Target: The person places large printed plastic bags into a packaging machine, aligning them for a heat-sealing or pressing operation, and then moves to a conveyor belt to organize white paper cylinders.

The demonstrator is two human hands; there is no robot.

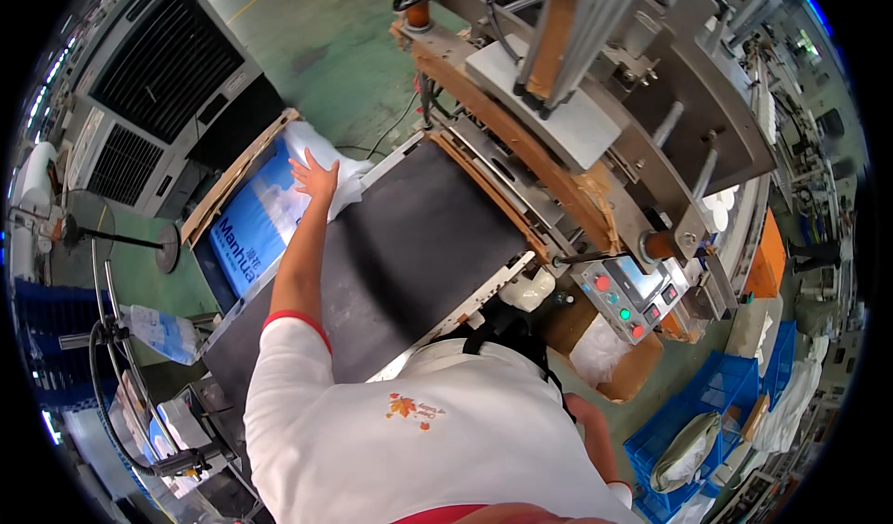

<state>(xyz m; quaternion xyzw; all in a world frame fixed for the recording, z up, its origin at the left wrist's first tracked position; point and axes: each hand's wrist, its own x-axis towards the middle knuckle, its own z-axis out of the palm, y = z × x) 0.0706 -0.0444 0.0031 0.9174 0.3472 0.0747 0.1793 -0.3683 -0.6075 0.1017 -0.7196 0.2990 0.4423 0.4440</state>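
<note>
My left hand [314, 176] lies flat, fingers spread, on the blue-and-white plastic pack [265, 217] at ten o'clock, past the black conveyor belt [400, 254]. My right hand is hidden at five o'clock; I cannot tell its state. I judge steady, flat-palmed pressure seats the pack squarely in its cardboard carton [233, 175].

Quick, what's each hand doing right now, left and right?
Left hand: open, fingers spread, flat on the blue-and-white plastic package.
Right hand: cannot tell; it is hidden low beside the body.
</note>
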